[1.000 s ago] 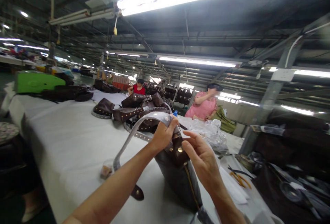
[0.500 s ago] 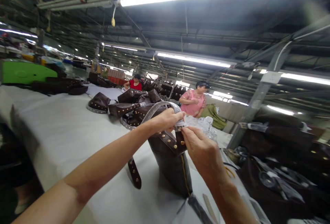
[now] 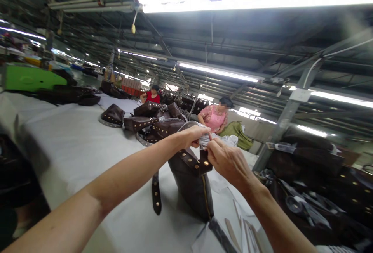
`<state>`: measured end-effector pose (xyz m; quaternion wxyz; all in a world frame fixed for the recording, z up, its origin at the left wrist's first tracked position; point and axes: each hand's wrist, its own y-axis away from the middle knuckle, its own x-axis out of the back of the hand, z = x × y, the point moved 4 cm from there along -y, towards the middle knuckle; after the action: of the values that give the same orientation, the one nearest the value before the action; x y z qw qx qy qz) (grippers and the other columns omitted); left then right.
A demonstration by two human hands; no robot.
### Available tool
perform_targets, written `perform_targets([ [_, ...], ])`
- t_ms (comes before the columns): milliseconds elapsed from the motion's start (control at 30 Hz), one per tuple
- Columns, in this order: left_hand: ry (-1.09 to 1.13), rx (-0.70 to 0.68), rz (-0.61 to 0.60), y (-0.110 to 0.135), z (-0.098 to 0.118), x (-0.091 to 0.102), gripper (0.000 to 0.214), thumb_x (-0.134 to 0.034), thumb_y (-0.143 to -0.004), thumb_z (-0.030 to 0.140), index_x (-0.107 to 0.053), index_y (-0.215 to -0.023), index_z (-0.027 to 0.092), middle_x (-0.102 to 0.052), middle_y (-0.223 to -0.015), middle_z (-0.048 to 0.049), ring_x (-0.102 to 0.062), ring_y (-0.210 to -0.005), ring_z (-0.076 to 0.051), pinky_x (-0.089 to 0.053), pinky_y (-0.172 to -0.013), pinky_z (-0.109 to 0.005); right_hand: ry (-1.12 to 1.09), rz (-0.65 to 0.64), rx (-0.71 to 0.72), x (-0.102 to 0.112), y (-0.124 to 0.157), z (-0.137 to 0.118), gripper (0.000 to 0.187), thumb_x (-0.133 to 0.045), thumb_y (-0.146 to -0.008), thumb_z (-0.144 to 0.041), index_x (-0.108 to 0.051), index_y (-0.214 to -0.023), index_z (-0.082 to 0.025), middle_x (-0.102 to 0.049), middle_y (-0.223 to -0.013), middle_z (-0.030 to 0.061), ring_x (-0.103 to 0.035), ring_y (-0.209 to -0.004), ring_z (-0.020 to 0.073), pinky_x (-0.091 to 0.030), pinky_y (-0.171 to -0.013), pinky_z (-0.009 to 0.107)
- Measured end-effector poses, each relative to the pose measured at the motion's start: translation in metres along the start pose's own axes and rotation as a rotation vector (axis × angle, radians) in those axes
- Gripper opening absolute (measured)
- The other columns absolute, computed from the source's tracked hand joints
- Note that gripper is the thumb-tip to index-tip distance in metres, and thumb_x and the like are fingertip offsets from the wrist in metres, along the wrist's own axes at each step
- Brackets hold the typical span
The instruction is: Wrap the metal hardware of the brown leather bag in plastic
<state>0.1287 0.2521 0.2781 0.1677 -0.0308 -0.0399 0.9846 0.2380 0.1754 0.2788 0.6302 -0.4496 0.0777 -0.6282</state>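
A dark brown studded leather bag (image 3: 189,187) stands in front of me on the white-covered table, a gold zipper running down its side. My left hand (image 3: 196,134) is closed around the bag's strap, which is wrapped in clear plastic film (image 3: 186,125). Close beside it, my right hand (image 3: 223,152) pinches the wrapping at the strap's end, just above a studded tab (image 3: 205,163). The right fingertips partly hide what they grip. A loose studded strap end (image 3: 156,196) hangs down on the bag's left.
More studded brown bags (image 3: 145,123) lie on the white table (image 3: 72,148). Paper strips (image 3: 244,229) lie at the right edge. Dark bags with plastic wrap (image 3: 305,202) are piled at right. Two people work beyond, one in pink (image 3: 214,117). A green machine cover (image 3: 32,78) stands far left.
My right hand has moved up slightly along the wrapped strap, its fingers now more curled. The person in pink has bent lower. White plastic behind my hands shows less, and the paper strips show more.
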Motion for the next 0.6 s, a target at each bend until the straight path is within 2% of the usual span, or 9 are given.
perform_targets([
  [167, 0.048, 0.007, -0.043, 0.004, -0.002, -0.010, 0.040, -0.037, -0.099, 0.027, -0.052, -0.065, 0.014, -0.044, -0.049, 0.0051, -0.038, -0.036, -0.006, -0.028, -0.036, -0.016, -0.151, -0.039, 0.000, 0.000, 0.005, 0.001, 0.019, -0.041, -0.086, -0.010, -0.054, -0.075, -0.018, -0.057, -0.072, 0.0024, -0.048, -0.054, 0.0126, -0.026, -0.052, 0.028],
  [300, 0.058, 0.038, -0.081, 0.004, -0.004, -0.014, 0.039, -0.038, -0.099, 0.025, -0.054, -0.065, 0.014, -0.048, -0.051, 0.0039, -0.042, -0.038, -0.006, -0.033, -0.038, -0.017, -0.290, -0.083, -0.041, 0.001, 0.009, 0.003, 0.017, -0.041, -0.084, -0.010, -0.051, -0.074, -0.019, -0.055, -0.070, 0.0004, -0.047, -0.054, 0.0114, -0.029, -0.053, 0.025],
  [500, 0.014, 0.132, -0.083, -0.005, -0.006, -0.020, 0.036, -0.042, -0.095, 0.021, -0.051, -0.061, 0.014, -0.044, -0.046, 0.0042, -0.036, -0.033, -0.006, -0.022, -0.034, -0.017, -0.209, -0.092, -0.030, 0.005, 0.016, 0.006, 0.019, -0.042, -0.087, -0.012, -0.054, -0.073, -0.019, -0.058, -0.070, 0.0011, -0.048, -0.051, 0.0118, -0.029, -0.051, 0.026],
  [600, -0.021, 0.176, -0.055, -0.013, -0.005, -0.022, 0.032, -0.048, -0.088, 0.015, -0.046, -0.057, 0.015, -0.041, -0.043, 0.0039, -0.034, -0.033, -0.006, -0.016, -0.034, -0.018, -0.139, -0.048, -0.048, 0.010, 0.020, 0.008, 0.023, -0.043, -0.092, -0.015, -0.060, -0.078, -0.018, -0.064, -0.078, 0.0042, -0.054, -0.057, 0.0125, -0.032, -0.052, 0.026],
])
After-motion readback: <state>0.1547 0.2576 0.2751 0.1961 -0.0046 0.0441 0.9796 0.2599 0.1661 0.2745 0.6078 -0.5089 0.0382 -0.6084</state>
